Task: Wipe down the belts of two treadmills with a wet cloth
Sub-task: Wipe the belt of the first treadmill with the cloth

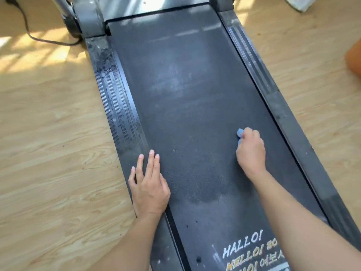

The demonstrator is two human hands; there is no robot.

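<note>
A dark treadmill belt [187, 106] runs from the near edge up to the motor cover, dusty with pale smears in its upper half and printed words near the bottom. My right hand [251, 151] presses a small blue cloth [239, 133] onto the right side of the belt; only a bit of the cloth shows past my fingers. My left hand [149, 184] lies flat, fingers apart, across the left side rail [117, 106] and the belt's left edge, holding nothing.
Light wooden floor [48, 143] lies on both sides of the treadmill. A black cable [39, 38] trails on the floor at the upper left. The right side rail [273, 98] borders the belt. An orange object [354, 59] sits at the right edge, something white [298, 3] at the top right.
</note>
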